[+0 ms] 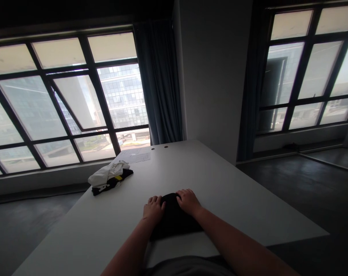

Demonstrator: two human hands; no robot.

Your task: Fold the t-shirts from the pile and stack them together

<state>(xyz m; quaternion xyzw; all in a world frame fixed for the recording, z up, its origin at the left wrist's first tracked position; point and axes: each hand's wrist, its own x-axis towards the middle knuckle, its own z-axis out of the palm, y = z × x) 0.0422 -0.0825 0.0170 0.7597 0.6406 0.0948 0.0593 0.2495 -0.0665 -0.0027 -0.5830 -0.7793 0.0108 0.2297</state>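
Observation:
A dark, folded piece of black cloth (174,218) lies on the white table right in front of me; its exact kind is hard to make out in the dim light. At its left side is my left hand (153,209), fingers bent at the edge and thumb on the cloth. My right hand (189,201) is at the upper right corner, its fingers curled over the edge and its thumb toward the middle. Both hands look closed on the cloth, though their undersides are hidden.
On the white table (234,203), a heap of white and black clothing (110,177) with a yellow patch lies at the left edge. Printed paper sheets (133,155) and two small round dark spots are at the far end. Beyond stand a pillar (214,76), curtains (162,84) and windows.

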